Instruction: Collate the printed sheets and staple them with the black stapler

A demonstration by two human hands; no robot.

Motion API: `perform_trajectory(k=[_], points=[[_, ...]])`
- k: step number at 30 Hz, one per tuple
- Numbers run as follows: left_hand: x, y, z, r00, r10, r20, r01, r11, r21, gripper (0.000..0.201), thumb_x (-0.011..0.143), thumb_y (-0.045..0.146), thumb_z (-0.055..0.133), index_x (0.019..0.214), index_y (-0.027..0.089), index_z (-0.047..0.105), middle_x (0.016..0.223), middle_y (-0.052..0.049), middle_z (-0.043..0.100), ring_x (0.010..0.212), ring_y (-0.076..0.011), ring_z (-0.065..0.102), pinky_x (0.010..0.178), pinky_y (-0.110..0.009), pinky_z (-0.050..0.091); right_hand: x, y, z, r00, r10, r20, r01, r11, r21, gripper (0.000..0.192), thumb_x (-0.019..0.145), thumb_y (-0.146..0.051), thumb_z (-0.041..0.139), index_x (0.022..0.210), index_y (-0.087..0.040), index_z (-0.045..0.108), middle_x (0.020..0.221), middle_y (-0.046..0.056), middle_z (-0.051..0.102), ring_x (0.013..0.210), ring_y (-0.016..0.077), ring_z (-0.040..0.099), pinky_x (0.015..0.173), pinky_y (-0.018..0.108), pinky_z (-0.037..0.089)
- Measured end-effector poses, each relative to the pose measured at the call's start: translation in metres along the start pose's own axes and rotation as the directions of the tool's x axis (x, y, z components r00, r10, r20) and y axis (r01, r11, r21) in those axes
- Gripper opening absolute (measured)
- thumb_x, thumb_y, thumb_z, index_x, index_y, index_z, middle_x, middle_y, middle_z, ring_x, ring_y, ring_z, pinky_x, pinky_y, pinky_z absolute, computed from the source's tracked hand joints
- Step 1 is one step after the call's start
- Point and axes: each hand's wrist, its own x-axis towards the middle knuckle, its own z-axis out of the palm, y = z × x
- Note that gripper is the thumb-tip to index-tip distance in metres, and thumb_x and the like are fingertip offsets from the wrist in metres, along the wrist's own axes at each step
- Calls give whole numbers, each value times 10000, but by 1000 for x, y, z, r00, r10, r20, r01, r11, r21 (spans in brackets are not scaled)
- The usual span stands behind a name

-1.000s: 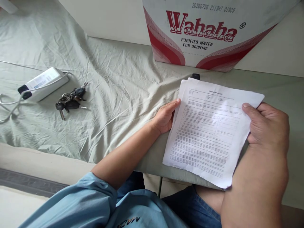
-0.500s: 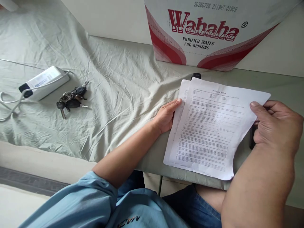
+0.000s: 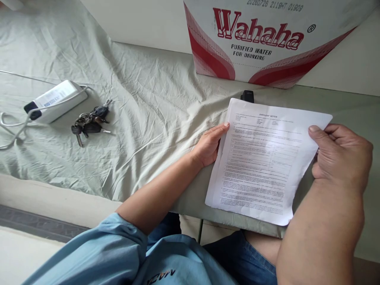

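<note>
One page of "OVERLEAF NOTES" (image 3: 261, 166) held at the near edge of a draped worktop (image 3: 350, 105)

A person in a light blue shirt (image 3: 97, 245) and blue jeans (image 3: 237, 255) grips the page from both sides above the right-hand stretch of the worktop's near edge. The left hand (image 3: 208, 144) has its thumb laid on the left margin, the other fingers tucked mostly out of sight underneath. The right hand (image 3: 341, 150) pinches the upper right corner, thumb pressed on the printed face, its remaining fingers curled behind the paper. The lower right corner comes just beside the right forearm; whether the bottom edge touches the cloth (image 3: 160, 138) cannot be told.

Just past the page's top edge, a small black object (image 3: 247, 96) shows, partly covered by it. Beyond, a red-and-white "Wahaha" purified water carton (image 3: 267, 45) stands at the worktop's far edge, before a pale wall (image 3: 142, 23). Toward the left edge, well apart from the hands, a bunch of keys (image 3: 90, 123) lies on the wrinkled cloth just beside a white device (image 3: 56, 101) with a black end, a pale cable (image 3: 13, 125) running over it and looping near its black end.
</note>
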Motion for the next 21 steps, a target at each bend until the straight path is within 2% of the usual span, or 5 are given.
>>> perform_trajectory(k=[4,10,14,19,21], points=[[-1,0,0,1000,-5,-4,5,1000,11,476,940,592,950,1151,175,860,1144,-138,916,1277,-409,867,1119,-553,734,-4,-5,5,999,51,6,-51,999,13,336,558,-443,981,731,-227,790,640,-39,601,633,147,531,591,333,475],[-2,1,1,1000,-10,15,10,1000,19,536,982,629,898,1272,182,847,1147,-134,917,1288,-402,867,1131,-544,728,-8,-11,9,996,85,-2,-85,996,3,300,542,-402,947,683,-235,743,591,-66,520,581,120,457,521,289,421],[-2,1,3,999,5,33,-5,1000,14,548,963,628,917,1257,172,843,1152,-143,916,1305,-408,859,1156,-550,714,-9,-15,11,995,103,2,-103,995,-2,247,527,-374,894,639,-242,718,575,-64,509,576,121,447,501,282,408],[-2,0,3,1000,3,21,-4,1000,11,532,952,615,929,1244,178,845,1164,-140,918,1314,-411,855,1165,-557,709,-11,-19,12,989,149,-9,-149,988,-34,230,508,-354,868,612,-238,699,563,-74,418,555,105,379,449,261,318],[-2,-1,3,1000,1,21,-1,1000,12,515,954,618,924,1227,187,852,1160,-140,919,1324,-418,851,1157,-562,710,-11,-20,12,987,163,-6,-164,986,-31,229,511,-352,869,605,-237,694,565,-70,420,558,109,390,445,264,327]])
